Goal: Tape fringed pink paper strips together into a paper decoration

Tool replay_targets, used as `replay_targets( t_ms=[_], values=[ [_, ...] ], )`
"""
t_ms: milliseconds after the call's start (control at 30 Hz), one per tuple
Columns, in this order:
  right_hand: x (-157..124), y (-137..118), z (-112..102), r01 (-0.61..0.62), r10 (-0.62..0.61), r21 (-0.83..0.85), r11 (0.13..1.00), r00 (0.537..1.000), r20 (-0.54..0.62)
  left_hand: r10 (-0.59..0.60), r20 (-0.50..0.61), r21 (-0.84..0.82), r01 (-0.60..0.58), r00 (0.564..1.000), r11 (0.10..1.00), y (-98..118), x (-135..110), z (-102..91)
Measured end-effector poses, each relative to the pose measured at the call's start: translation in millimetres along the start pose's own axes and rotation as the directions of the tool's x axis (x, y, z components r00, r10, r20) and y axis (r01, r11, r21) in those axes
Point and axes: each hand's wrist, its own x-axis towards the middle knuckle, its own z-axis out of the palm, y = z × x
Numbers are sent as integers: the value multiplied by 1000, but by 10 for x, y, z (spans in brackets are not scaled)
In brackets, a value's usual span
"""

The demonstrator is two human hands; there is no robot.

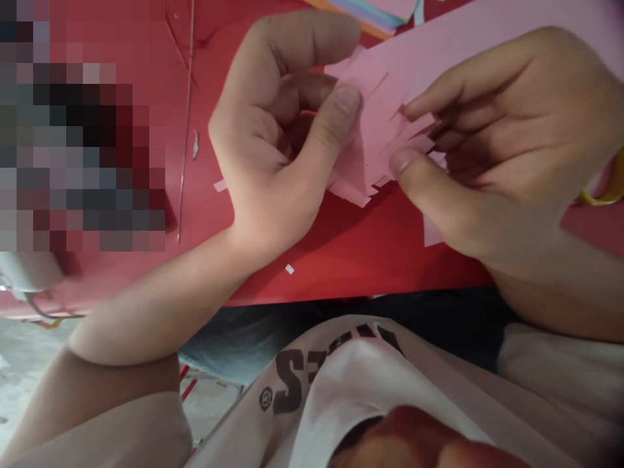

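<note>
A sheet of pink paper [370, 130] is cut into a ragged fringe of narrow strips along its lower part, and its uncut end runs to the top right. My left hand [263, 136] pinches the paper between thumb and fingers. My right hand [492, 143] grips the fringed strips from the other side, thumb below and fingers above. Both hands hide much of the cut area. Yellow scissor handles [604, 188] show at the right edge, just beyond my right hand, and nothing holds them.
The hands work over a red table [351, 260] with small paper scraps [289, 269] on it. A thin metal rod [186, 117] lies to the left. A stack of coloured paper [361, 13] sits at the top. A pixelated patch covers the left side.
</note>
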Motion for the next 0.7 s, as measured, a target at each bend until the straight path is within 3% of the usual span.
replay_targets(
  t_ms=[67,133,200,267,367,533,700],
  values=[
    [7,3,-5,-9,9,-4,1000,1000,-18,-119,92,43,116,989,992,121,-12,-9],
    [7,-10,-5,-11,11,2,1000,999,-33,-261,167,125,242,951,962,242,-19,-32],
    [3,-38,-4,-26,26,-1,1000,999,-31,-348,181,208,310,920,928,324,-15,-57],
    [-5,-72,-3,-63,62,-21,998,998,-24,-355,167,240,311,920,920,348,-5,-70],
    [-17,-92,-1,-98,97,-49,994,995,-31,-274,204,179,239,940,954,320,4,-63],
    [-17,21,27,8,-7,12,1000,996,-91,-380,173,154,356,909,922,331,22,-27],
    [-10,121,55,77,-70,40,996,988,-141,-381,209,203,341,901,918,308,9,-20]
  ],
)
